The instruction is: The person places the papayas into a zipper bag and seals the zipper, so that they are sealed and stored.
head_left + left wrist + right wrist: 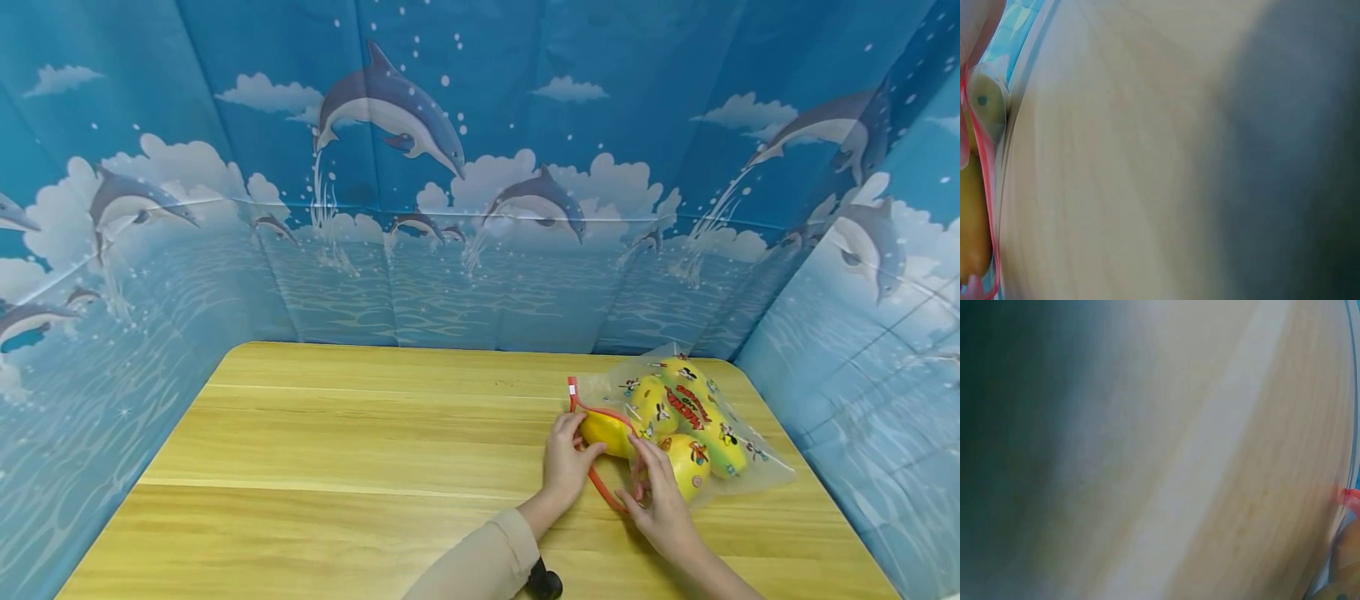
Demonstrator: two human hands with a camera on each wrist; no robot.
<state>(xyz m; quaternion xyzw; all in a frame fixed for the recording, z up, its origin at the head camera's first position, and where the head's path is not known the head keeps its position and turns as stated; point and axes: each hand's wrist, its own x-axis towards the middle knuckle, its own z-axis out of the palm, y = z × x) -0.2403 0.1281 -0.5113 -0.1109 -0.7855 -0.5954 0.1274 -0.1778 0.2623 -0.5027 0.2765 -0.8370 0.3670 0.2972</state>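
A clear plastic zip bag [761,462] with cartoon prints and a red zip edge lies on the right of the table, holding several yellow-green mangoes [686,467]. At its mouth, my left hand [566,462] holds a yellow mango [606,432] between thumb and fingers. My right hand [662,504] pinches the red edge on the near side of the mouth. In the left wrist view, a mango [974,219] sits behind the red zip edge [988,187]. The right wrist view catches only a bit of red edge [1351,499] at its border.
The wood-grain table [315,467] extends to the left of the bag. A dolphin-print curtain [450,275] stands along its back and sides. A black object [543,581] shows beside the left sleeve [487,554] at the near edge.
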